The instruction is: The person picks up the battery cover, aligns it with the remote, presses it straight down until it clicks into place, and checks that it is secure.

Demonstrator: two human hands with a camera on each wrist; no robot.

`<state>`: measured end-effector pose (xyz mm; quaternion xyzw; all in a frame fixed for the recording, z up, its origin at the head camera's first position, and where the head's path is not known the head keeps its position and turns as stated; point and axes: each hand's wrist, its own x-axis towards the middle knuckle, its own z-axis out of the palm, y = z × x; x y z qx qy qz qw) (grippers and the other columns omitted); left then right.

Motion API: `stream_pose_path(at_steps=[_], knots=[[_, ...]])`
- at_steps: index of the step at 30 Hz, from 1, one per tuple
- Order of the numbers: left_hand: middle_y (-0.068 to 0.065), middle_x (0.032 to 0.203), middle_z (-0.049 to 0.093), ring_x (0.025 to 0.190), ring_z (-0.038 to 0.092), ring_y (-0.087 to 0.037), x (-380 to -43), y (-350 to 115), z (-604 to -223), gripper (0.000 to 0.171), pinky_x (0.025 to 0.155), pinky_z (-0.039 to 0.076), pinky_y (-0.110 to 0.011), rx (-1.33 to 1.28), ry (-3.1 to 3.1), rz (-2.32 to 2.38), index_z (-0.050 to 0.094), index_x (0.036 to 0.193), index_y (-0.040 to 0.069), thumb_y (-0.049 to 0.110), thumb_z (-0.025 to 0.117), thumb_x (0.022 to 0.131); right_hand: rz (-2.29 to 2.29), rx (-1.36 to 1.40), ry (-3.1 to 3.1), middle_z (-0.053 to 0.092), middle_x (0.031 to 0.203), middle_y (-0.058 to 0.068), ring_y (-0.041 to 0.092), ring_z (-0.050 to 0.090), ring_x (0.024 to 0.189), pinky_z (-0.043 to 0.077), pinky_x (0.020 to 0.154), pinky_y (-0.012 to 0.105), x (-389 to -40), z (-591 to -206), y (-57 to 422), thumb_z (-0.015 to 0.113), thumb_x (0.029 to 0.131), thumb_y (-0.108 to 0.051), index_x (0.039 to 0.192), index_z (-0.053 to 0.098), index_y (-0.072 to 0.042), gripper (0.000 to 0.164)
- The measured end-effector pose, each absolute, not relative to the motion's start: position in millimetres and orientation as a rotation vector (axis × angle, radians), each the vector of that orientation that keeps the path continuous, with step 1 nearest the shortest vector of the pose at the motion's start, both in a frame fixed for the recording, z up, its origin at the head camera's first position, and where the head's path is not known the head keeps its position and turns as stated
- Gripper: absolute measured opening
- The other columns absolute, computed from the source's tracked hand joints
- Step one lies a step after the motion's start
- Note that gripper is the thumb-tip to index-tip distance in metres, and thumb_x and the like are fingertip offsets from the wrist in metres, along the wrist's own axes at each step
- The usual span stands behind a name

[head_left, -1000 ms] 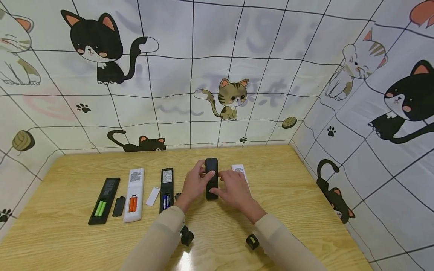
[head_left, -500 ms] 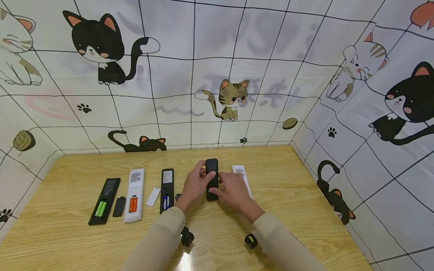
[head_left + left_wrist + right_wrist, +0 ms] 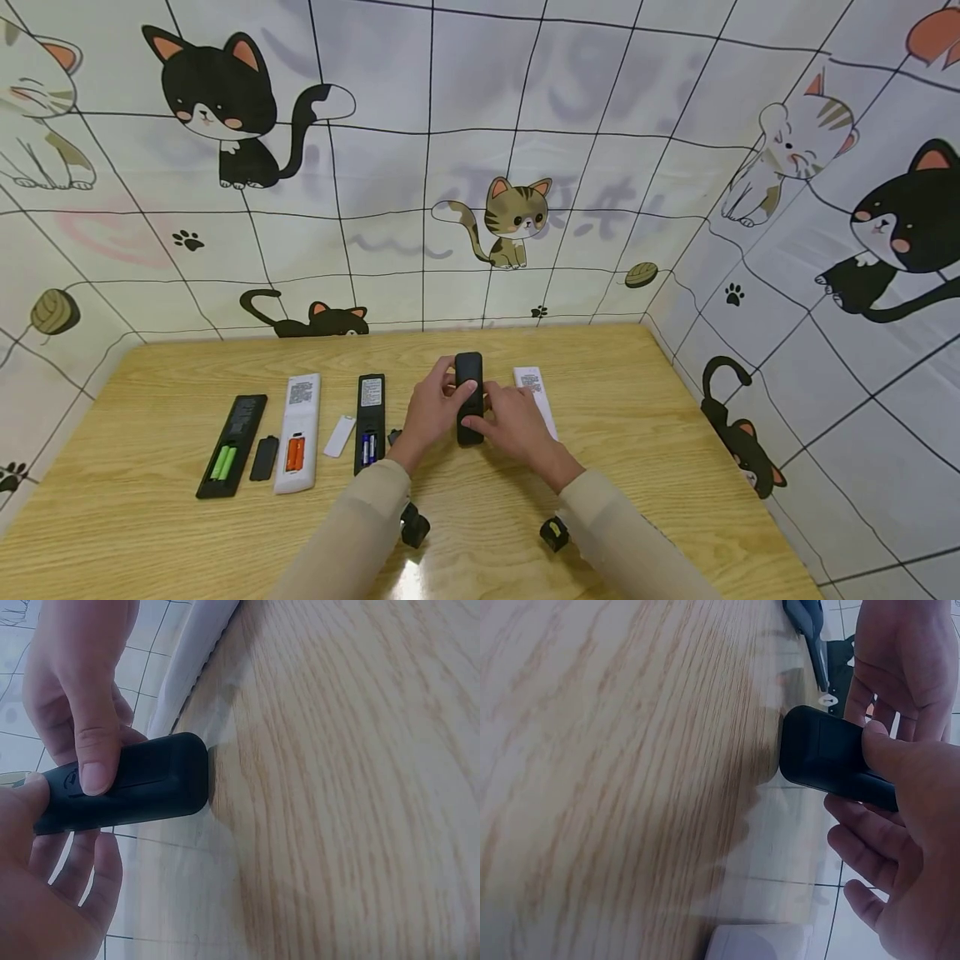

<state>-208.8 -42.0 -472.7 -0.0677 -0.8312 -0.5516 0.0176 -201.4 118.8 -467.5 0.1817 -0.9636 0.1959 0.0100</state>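
Note:
A black remote control (image 3: 469, 367) stands tilted up between both hands over the middle of the table. My left hand (image 3: 433, 408) grips its left side, thumb across the front and fingers behind. My right hand (image 3: 521, 421) holds it lower down from the right, with the thumb pressed on the face turned toward me. In the left wrist view, that thumb lies beside a curved mark and a line on the remote (image 3: 154, 780). Its lower end is at the tabletop; whether it touches cannot be made out. A white remote (image 3: 534, 383) lies behind my right hand.
To the left lie a black remote (image 3: 247, 417) with green batteries, a white remote (image 3: 302, 417) with orange ones and a black remote (image 3: 371, 396) with blue ones. Between them are a black battery cover (image 3: 264, 458) and a white cover (image 3: 339, 436). Cat-print cloth (image 3: 382, 183) surrounds the table.
The hands and the black remote hold almost the same pose. My right forearm has shifted very slightly left; the head view has drifted a little.

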Motion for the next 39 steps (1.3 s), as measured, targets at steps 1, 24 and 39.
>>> stream_pose_path(at_steps=[1,24,39], knots=[[-0.006,0.107,0.074,0.091,0.065,-0.018,-208.5,-41.8,-472.5,0.041,0.083,0.052,-0.04,-0.209,-2.581,-1.712,0.05,0.135,0.024,0.032,0.061,0.097,0.627,0.568,-3.007,0.073,0.096,0.002,0.019,0.066,0.091,0.039,0.094,0.049,-201.0,-467.2,118.7,0.069,0.088,-0.045,0.121,0.058,-0.011,0.048],[-0.008,0.107,0.073,0.091,0.066,-0.02,-207.6,-40.9,-473.4,0.043,0.082,0.053,-0.04,-0.227,-2.572,-1.701,0.049,0.136,0.023,0.031,0.062,0.096,0.689,0.581,-3.002,0.072,0.089,0.002,0.012,0.065,0.075,0.048,0.068,0.03,-202.7,-462.8,120.3,0.065,0.091,-0.045,0.111,0.062,-0.01,0.04],[-0.006,0.11,0.072,0.093,0.065,-0.019,-208.3,-41.4,-474.4,0.044,0.081,0.054,-0.038,-0.211,-2.587,-1.718,0.048,0.138,0.024,0.032,0.06,0.097,0.686,0.553,-3.015,0.069,0.082,-0.003,0.005,0.054,0.063,0.041,0.059,0.024,-205.0,-462.3,120.1,0.069,0.088,-0.045,0.105,0.063,-0.013,0.037]])
